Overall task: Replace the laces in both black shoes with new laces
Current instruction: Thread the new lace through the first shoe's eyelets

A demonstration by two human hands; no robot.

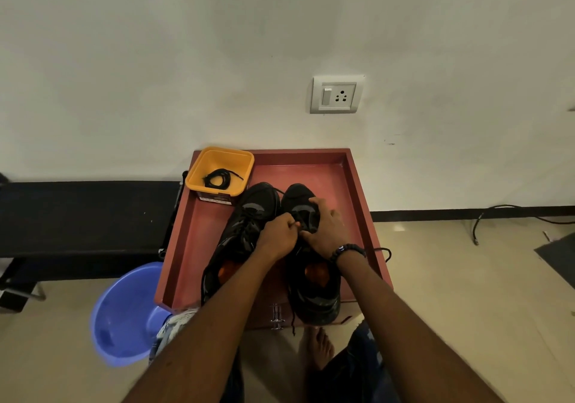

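On red tray [199, 241] by white wall [155, 60], both grips, left hand [278, 234], right hand [326, 228], pinching shoe [314, 290] lace [298, 220]

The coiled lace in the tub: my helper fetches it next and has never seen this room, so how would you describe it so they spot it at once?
Find the reddish tray against the white wall. In its far left corner stands a yellow square tub. The coiled black lace lies loose inside it, unlike the laces on the two black shoes beside it.
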